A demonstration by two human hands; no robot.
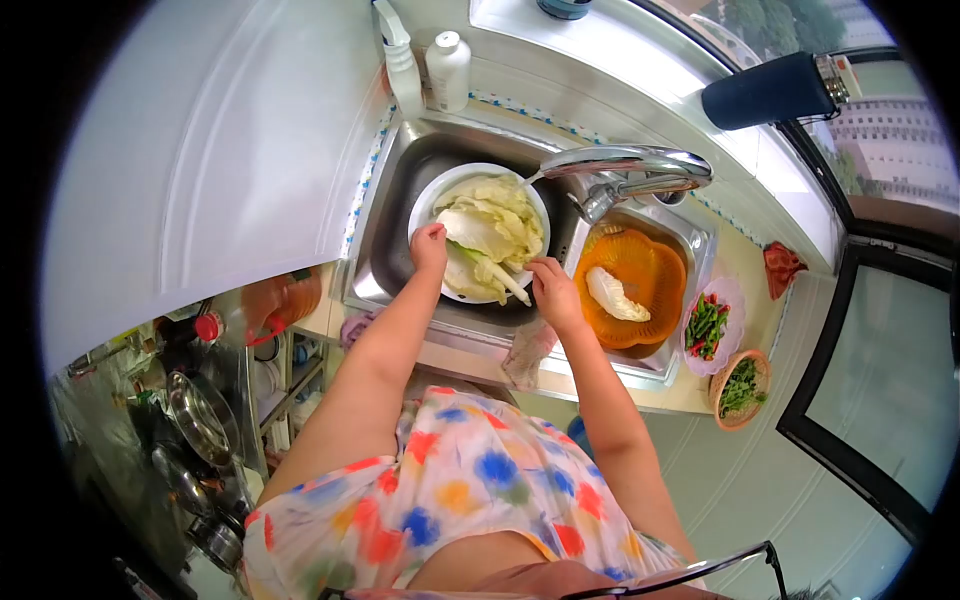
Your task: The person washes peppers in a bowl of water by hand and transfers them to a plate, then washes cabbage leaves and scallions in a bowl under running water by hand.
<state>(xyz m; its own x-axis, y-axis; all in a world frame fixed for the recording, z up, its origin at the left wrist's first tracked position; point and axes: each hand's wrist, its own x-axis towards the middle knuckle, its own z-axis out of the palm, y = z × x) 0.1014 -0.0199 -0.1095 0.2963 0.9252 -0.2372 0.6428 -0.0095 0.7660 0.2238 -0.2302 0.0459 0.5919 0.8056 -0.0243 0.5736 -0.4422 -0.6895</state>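
Note:
A white basin [417,205] stands in the left sink, filled with pale yellow-green napa cabbage leaves [500,215]. My left hand [429,248] is at the basin's left side, its fingers pinched on the edge of a broad cabbage leaf [472,232]. At the lower right of the basin, my right hand [553,290] has its fingertips closed on the leaf's edge, partly hidden by the fingers. A thick white stalk end [515,290] sticks out over the front rim between my hands. The chrome faucet [620,160] reaches over the basin's upper right rim.
In the right sink, an orange basket [655,270] holds a cabbage piece [615,295]. Right of it stand a plate of chopped peppers [707,328] and a small basket of greens [740,388]. Two white bottles [449,70] stand behind; a dark flask [770,92] is on the sill.

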